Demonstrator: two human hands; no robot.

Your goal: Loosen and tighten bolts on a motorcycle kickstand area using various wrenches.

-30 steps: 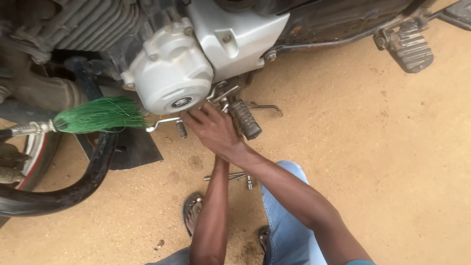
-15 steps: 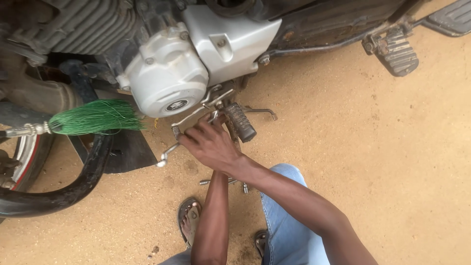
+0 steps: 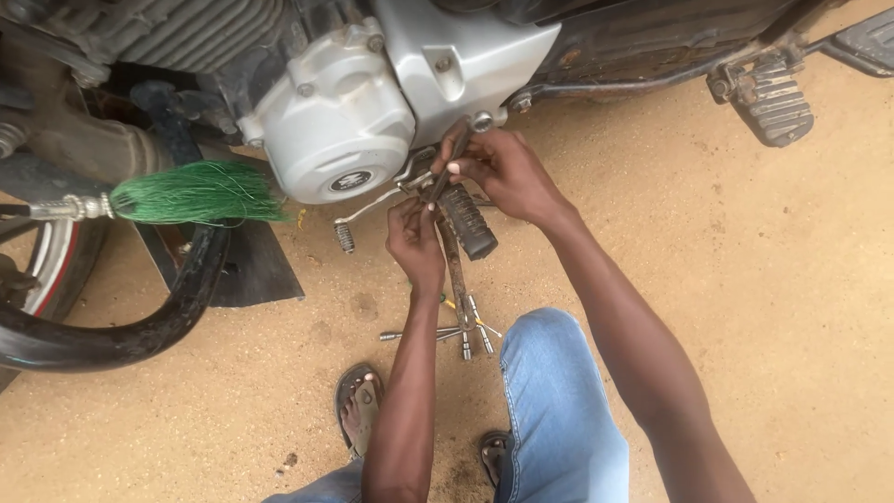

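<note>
I crouch beside a motorcycle on sandy ground. My right hand (image 3: 503,172) is just under the silver engine cover (image 3: 335,130), closed on a slim dark tool (image 3: 451,160) that slants down to the left. My left hand (image 3: 416,240) is right below it, fingertips pinched at the tool's lower end, next to the black rubber footpeg (image 3: 468,224). What the tool's tip sits on is hidden by my fingers. The thin gear lever (image 3: 358,214) sticks out to the left of my left hand.
Several metal tools (image 3: 466,326) lie on the sand by my knee (image 3: 549,391). A green tassel (image 3: 196,193) hangs at left above the black exhaust pipe (image 3: 140,326). The rear footpeg (image 3: 768,98) is upper right. My sandalled foot (image 3: 358,410) is below.
My hands, together low by the footpeg before, have come apart. The right one has risen to the engine cover's lower edge with the tool; the view has closed in.
</note>
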